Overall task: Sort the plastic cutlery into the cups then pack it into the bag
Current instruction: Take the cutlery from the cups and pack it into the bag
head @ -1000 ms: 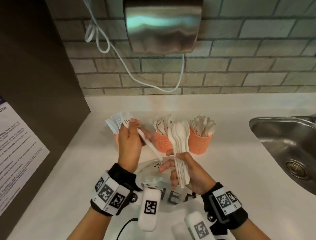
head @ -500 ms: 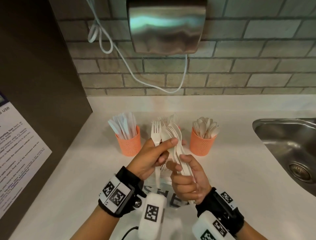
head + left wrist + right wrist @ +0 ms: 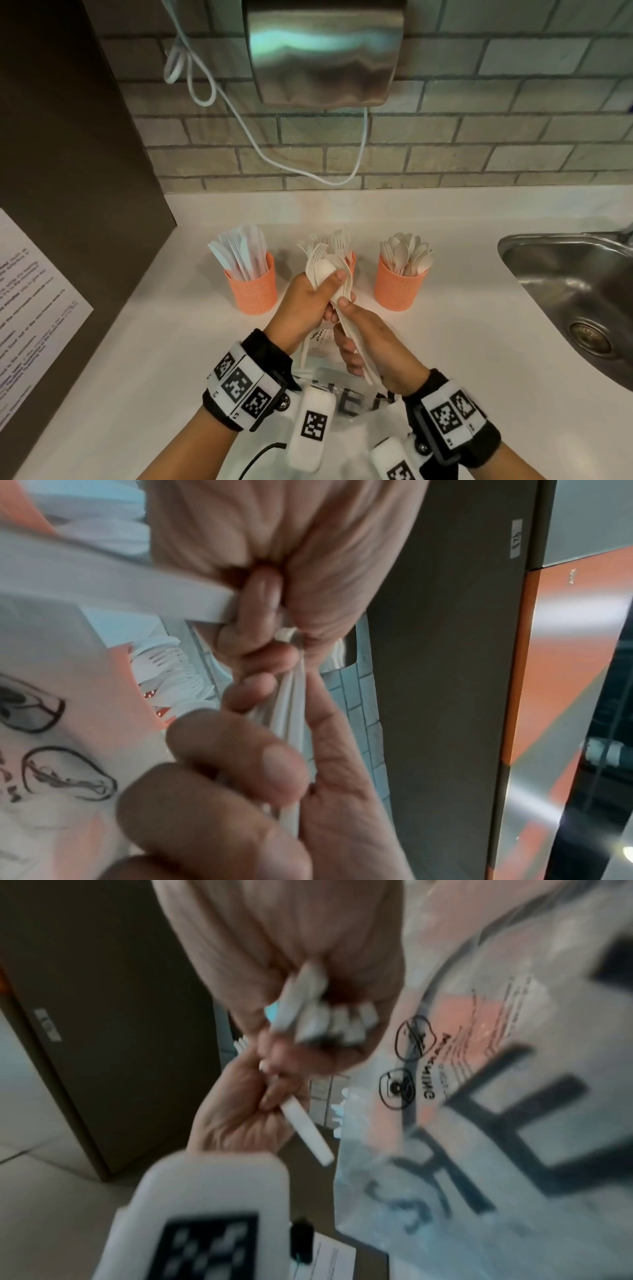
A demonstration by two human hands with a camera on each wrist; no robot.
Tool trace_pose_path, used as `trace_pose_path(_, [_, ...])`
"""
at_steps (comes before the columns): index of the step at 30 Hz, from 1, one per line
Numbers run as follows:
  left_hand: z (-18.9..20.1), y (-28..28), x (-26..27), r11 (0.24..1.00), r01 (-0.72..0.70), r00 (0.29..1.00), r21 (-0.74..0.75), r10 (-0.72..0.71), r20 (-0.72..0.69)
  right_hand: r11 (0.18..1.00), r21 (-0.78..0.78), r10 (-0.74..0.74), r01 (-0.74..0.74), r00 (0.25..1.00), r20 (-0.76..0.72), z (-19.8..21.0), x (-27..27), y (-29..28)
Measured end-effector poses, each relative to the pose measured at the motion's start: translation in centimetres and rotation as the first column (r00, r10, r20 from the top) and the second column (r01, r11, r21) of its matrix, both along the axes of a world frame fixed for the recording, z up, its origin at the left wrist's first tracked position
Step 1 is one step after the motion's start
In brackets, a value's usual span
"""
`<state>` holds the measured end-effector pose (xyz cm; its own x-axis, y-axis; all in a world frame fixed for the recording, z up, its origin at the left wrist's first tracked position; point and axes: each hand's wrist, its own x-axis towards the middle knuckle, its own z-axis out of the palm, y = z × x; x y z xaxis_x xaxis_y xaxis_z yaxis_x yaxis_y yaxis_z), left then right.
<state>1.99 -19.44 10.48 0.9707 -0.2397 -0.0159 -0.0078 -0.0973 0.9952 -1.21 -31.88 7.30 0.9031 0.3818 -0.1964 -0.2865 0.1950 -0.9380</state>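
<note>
Above the clear printed bag (image 3: 346, 407), my right hand (image 3: 346, 329) grips the handles of a bundle of white spoons (image 3: 334, 274). My left hand (image 3: 325, 291) holds a single white fork (image 3: 313, 260) against that bundle, its thumb lying over the spoon bowls. In the right wrist view the handle ends (image 3: 329, 1023) stick out of my right fist, and my left hand (image 3: 240, 1115) holds the fork handle (image 3: 308, 1137). Three orange cups stand behind: knives (image 3: 251, 291), forks (image 3: 350, 262) mostly hidden by the bundle, spoons (image 3: 399, 289).
A steel sink (image 3: 575, 301) is set into the white counter (image 3: 144, 359) on the right. A dark panel (image 3: 68, 171) with a paper notice (image 3: 30, 308) borders the left. A metal hand dryer (image 3: 322, 51) and its white cable (image 3: 239, 113) hang on the brick wall.
My left hand has carried the fork from beside the knife cup over to the spoon bundle and now clasps it against the spoons. My right hand has lowered slightly.
</note>
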Motion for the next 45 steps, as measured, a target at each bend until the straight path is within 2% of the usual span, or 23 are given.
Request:
trace_pose_path(4, [0.4,0.1,-0.1,0.998,-0.057,0.998,0.027,0.056,0.017,0.997,-0.026,-0.077,0.078,0.996,0.054,-0.4,-0.5,0.7])
trace_pose_path(8, [0.1,0.9,0.1,0.981,-0.185,0.983,-0.063,0.185,-0.002,0.994,0.090,-0.051,0.054,0.998,-0.030,-0.2,0.2,0.3])
trace_pose_path(10, [-0.2,1.1,0.3,0.967,-0.237,0.970,-0.096,0.240,0.026,0.986,0.163,-0.018,0.028,0.998,-0.063,-0.2,0.4,-0.1])
trace_pose_path(13, [0.2,0.8,-0.3,0.963,-0.234,0.965,-0.135,0.247,0.092,0.964,0.262,0.076,-0.046,0.992,-0.105,-0.3,0.6,-0.4])
trace_pose_path(16, [0.1,0.3,-0.5,0.956,-0.235,0.963,-0.173,0.253,0.090,0.947,0.269,0.213,-0.175,0.970,-0.121,-0.6,0.6,-0.3])
trace_pose_path(18, [-0.2,0.0,-0.5,0.946,-0.297,0.940,-0.132,0.314,0.134,0.938,0.270,0.254,-0.216,0.960,-0.115,-0.7,0.6,-0.4])
trace_pose_path(21, [-0.7,-0.5,-0.7,0.927,-0.372,0.869,-0.049,0.366,0.332,0.937,0.259,0.269,-0.236,0.958,-0.099,-0.8,0.5,-0.5])
trace_pose_path(24, [-1.1,-0.4,-0.8,0.914,-0.397,0.824,0.078,0.318,0.469,0.960,0.201,0.223,-0.197,0.967,-0.121,-0.4,0.2,-0.6])
trace_pose_path(26, [-1.1,-0.5,-0.8,0.896,-0.418,0.814,0.152,0.295,0.500,0.982,0.122,0.162,-0.147,0.978,-0.130,-0.2,0.0,-0.7])
trace_pose_path(29, [-0.8,-0.6,-0.6,0.914,-0.384,0.850,0.130,0.295,0.437,0.996,0.047,0.080,-0.076,0.993,-0.090,0.0,-0.4,-0.8])
trace_pose_path(34, [-1.0,-0.5,0.5,0.932,-0.339,0.896,0.132,0.277,0.346,0.992,0.114,0.070,-0.057,0.992,-0.105,-0.4,-0.9,-1.3])
trace_pose_path(39, [-0.8,-0.5,0.8,0.930,-0.366,0.892,-0.030,0.360,0.272,0.993,0.104,-0.044,0.047,0.998,-0.034,-0.2,-1.0,-1.8])
trace_pose_path(41, [-0.9,-0.9,0.3,0.947,-0.311,0.928,-0.085,0.322,0.189,0.994,0.088,-0.070,0.069,0.998,0.001,-0.1,-1.0,-2.0])
trace_pose_path(43, [-1.1,-1.4,-0.5,0.963,-0.222,0.972,-0.149,0.230,0.040,0.994,0.083,-0.074,0.072,0.997,0.021,0.0,-1.1,-1.9])
trace_pose_path(45, [-1.2,-1.7,-0.9,0.956,-0.163,0.983,-0.243,0.136,-0.122,0.996,0.064,-0.072,0.069,0.996,0.045,-0.1,-1.1,-1.9])
